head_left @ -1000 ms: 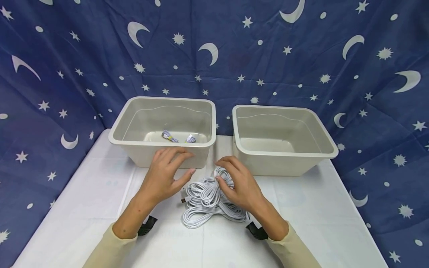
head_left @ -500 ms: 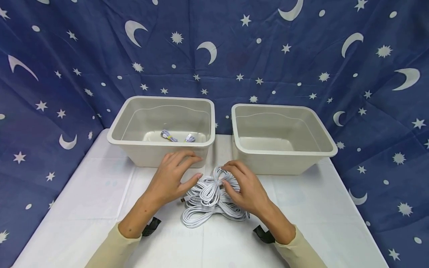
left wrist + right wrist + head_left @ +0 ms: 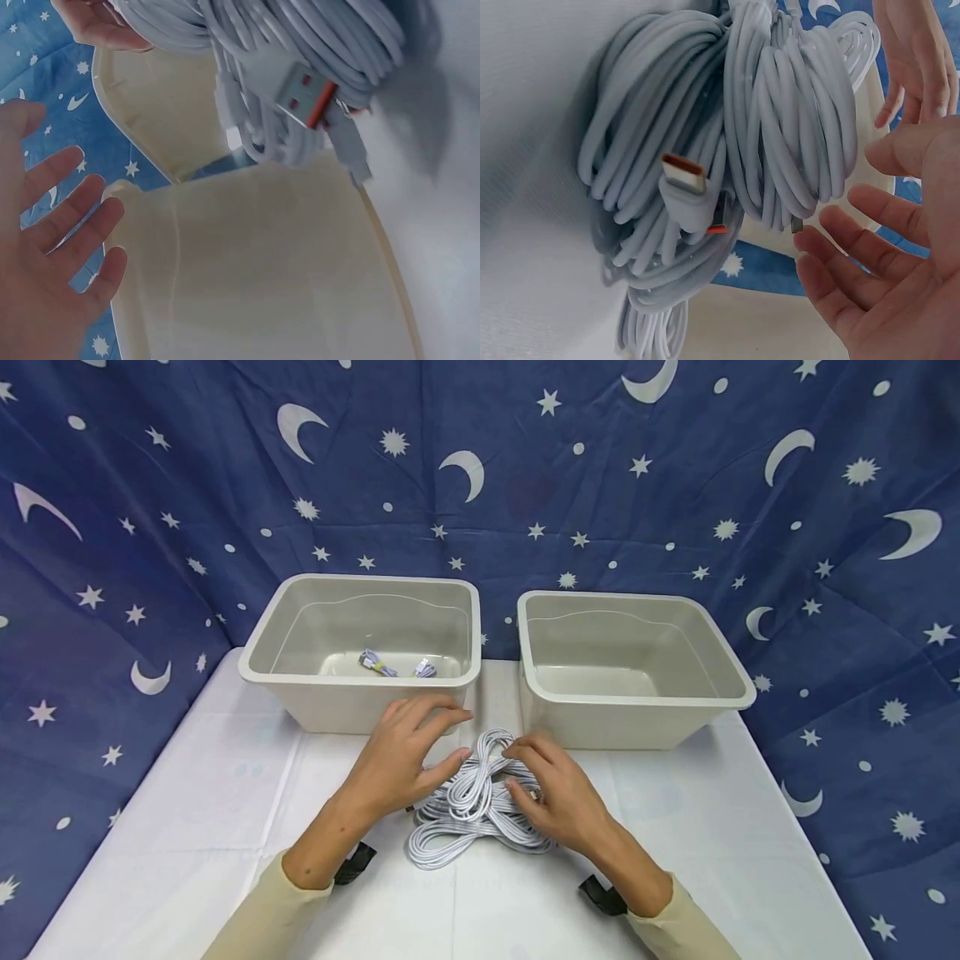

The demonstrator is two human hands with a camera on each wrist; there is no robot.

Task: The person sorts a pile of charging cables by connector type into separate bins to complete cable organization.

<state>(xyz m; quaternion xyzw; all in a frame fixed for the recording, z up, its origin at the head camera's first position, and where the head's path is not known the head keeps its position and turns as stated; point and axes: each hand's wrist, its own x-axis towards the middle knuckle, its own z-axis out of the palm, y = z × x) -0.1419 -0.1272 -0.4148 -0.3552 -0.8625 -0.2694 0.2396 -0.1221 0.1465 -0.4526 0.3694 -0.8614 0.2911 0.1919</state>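
White cable bundles [image 3: 480,810] heaped on tabletop [image 3: 187,810], near side of two bins [image 3: 637,727]. Left hand [image 3: 401,760], right hand [image 3: 558,793] flank them, fingers loose, grasping nothing. Left-wrist view shows an orange-lined USB plug [image 3: 306,94], unclear from head. Top bundle [image 3: 471,792] lies lengthwise away from person, far end slanting right.

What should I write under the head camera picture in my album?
Left hand and right hand frame a pile of pale cables in front of two bins.
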